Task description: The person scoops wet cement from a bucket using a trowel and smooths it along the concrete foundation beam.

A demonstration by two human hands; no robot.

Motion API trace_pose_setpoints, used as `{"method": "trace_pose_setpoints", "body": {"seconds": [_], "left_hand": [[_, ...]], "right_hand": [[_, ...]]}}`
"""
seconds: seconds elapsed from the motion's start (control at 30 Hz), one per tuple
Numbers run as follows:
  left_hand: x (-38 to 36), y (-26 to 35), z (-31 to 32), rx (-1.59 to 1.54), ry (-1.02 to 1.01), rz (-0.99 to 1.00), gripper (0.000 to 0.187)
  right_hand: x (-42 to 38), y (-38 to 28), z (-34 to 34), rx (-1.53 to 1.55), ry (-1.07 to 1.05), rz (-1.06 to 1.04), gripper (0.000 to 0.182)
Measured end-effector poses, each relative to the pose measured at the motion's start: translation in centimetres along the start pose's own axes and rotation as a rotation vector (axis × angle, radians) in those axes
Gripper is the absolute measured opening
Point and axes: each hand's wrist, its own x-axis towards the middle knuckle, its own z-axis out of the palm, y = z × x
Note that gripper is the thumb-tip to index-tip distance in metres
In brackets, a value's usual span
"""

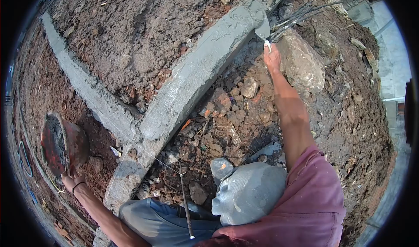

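My right hand [271, 57] is closed around the handle of a trowel [263, 28], whose blade lies against the far end of a wet grey concrete beam [187, 76]. The beam's top is smoothed along much of its length and rougher near the blade. At the lower left, my left hand [72, 181] grips the rim of a reddish bucket [77, 142], tipped on its side, with grey mortar [54, 131] inside.
A second concrete strip [85, 83] meets the beam at an angle. A large rock [301, 61] lies beside my right forearm, near thin rods [301, 16]. A string and an upright stick [185, 199] stand near my knees. Rubble surrounds the beam.
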Motion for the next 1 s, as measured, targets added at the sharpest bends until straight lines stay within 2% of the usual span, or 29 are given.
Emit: {"method": "trace_pose_setpoints", "body": {"seconds": [0.07,0.33,0.43,0.47,0.53,0.57,0.6,0.63,0.67,0.7,0.73,0.8,0.83,0.9,0.93,1.0], "left_hand": [[-0.9,0.1,0.5,-0.019,0.025,-0.002,0.031],[-1.6,0.2,0.0,-0.023,-0.036,-0.012,0.031],[2.1,-0.5,-1.5,-0.048,-0.106,-0.008,0.032],[0.0,-0.4,-1.3,0.005,-0.119,0.042,0.029],[1.5,-0.5,-1.0,-0.068,-0.105,0.0,0.026],[4.2,-1.2,-1.7,-0.043,-0.151,0.066,0.025],[-2.7,0.0,0.2,-0.06,-0.055,-0.001,0.026],[6.9,-2.0,-2.3,-0.031,-0.18,0.091,0.028],[5.4,-1.7,-1.8,-0.013,-0.174,0.101,0.029],[-2.9,-0.2,0.2,-0.046,-0.086,0.013,0.03],[-0.8,-0.7,-0.2,-0.124,-0.119,0.126,0.017],[-1.0,-0.7,0.1,-0.148,-0.108,0.094,0.017],[-1.7,-0.7,0.2,-0.169,-0.091,0.089,0.016],[-1.9,-0.3,0.5,-0.198,-0.072,0.093,0.015],[-1.4,-0.6,0.5,-0.211,-0.073,0.086,0.014],[-1.3,-0.5,0.4,-0.229,-0.071,0.08,0.013]], "right_hand": [[-1.1,-0.4,-0.3,-0.037,0.005,-0.004,0.035],[-7.8,-4.3,0.6,0.152,-0.043,-0.038,0.035],[-10.8,-6.5,-0.5,0.121,-0.05,-0.073,0.035],[-11.8,-7.3,-1.3,0.134,-0.085,-0.073,0.035],[-13.8,-9.1,-3.2,0.144,-0.144,-0.063,0.033],[-14.2,-9.1,-3.7,0.189,-0.139,-0.152,0.032],[-15.0,-9.2,-4.1,0.232,-0.138,-0.237,0.03],[-16.0,-10.6,-5.2,0.368,-0.303,-0.081,0.028],[-16.7,-12.4,-6.6,0.495,-0.466,0.082,0.027],[-17.4,-14.0,-7.5,0.594,-0.568,0.038,0.023],[-17.8,-15.6,-8.4,0.57,-0.671,0.035,0.021],[-17.9,-16.6,-8.3,0.562,-0.847,-0.144,0.025],[-18.3,-18.4,-8.6,0.564,-0.863,-0.156,0.025],[-19.6,-22.0,-9.2,0.304,-0.906,-0.56,0.034],[-20.2,-23.2,-8.9,0.298,-0.949,-0.613,0.04],[-22.5,-26.2,-9.0,0.22,-0.977,-0.757,0.039]]}}
